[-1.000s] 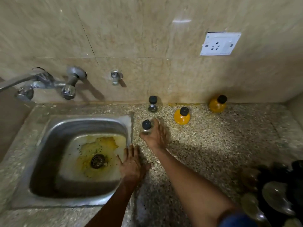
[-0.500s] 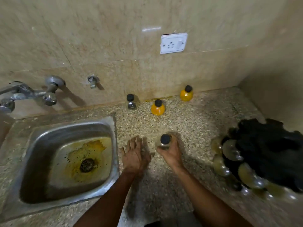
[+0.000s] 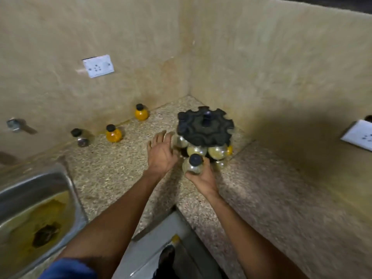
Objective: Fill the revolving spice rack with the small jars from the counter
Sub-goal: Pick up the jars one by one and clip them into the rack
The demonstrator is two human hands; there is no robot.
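The right hand was curled round a small clear jar with a black cap, holding it upright just at the near foot of the spice rack, while the left hand was spread flat with its fingers straight, its fingertips at the rack's left side; whether they actually touched it was hard to make out through the blur. Nearest of all, a blue sleeve showed at the bottom edge, and a steel sink with a yellow-stained basin sat at the left. The rack stood on the speckled counter in the corner where the two walls met, its black scalloped top above a ring of rounded jars already seated below. Farther back along the rear wall, three jars remained on the counter, well apart from the rack: a clear jar with a silvery base, an orange jar beside it, and a second orange jar closer to the corner. Above them a white wall socket was set in the tiles, and another socket showed on the right wall.
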